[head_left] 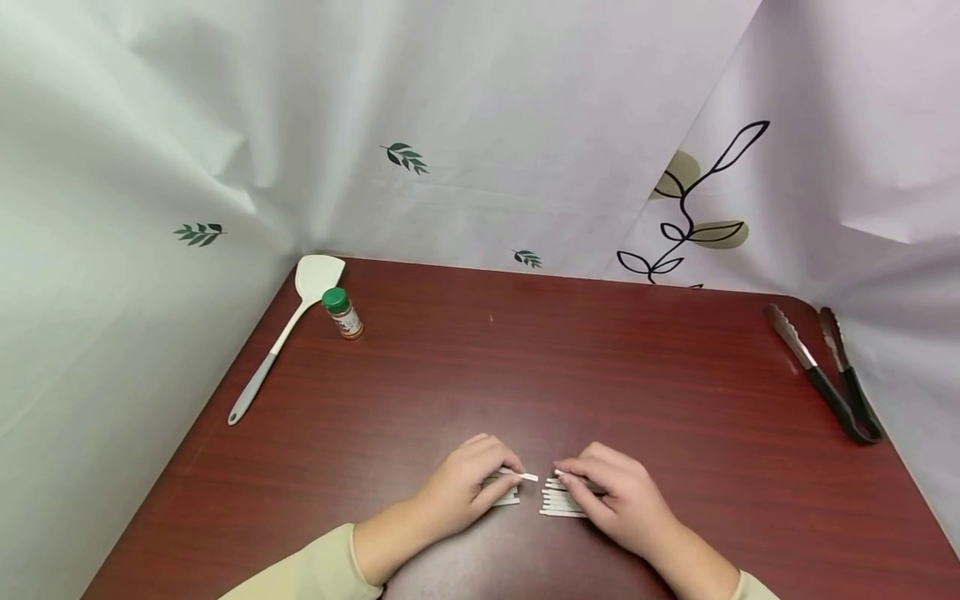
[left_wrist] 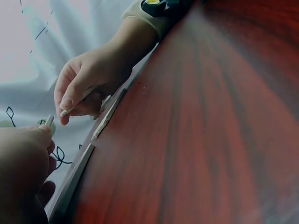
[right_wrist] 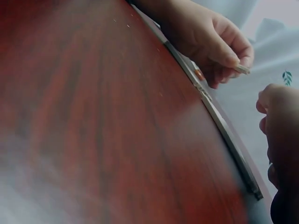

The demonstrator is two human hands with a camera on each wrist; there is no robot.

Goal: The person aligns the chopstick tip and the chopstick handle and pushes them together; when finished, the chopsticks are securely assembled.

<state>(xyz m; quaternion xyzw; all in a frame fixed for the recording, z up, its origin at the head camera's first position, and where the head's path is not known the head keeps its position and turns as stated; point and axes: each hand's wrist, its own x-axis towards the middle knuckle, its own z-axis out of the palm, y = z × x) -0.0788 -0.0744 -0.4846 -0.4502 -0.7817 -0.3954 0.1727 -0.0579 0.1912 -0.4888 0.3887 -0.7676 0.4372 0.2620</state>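
Observation:
My left hand pinches a thin pale stick between thumb and fingertips, its end pointing toward the right hand. Facing it, my right hand pinches another short pale stick. A small gap separates the two held ends. Beneath the left hand lies a group of pale sticks, mostly covered by the hand. A second row of several pale sticks lies side by side under the right hand, their left ends showing. In both wrist views the held sticks are raised above the ones on the table.
A white spatula with a grey handle lies at the table's left edge. Beside it stands a green-capped spice jar. Black-handled metal tongs lie open at the right edge. Pale curtains border the reddish-brown table on the far side and both flanks.

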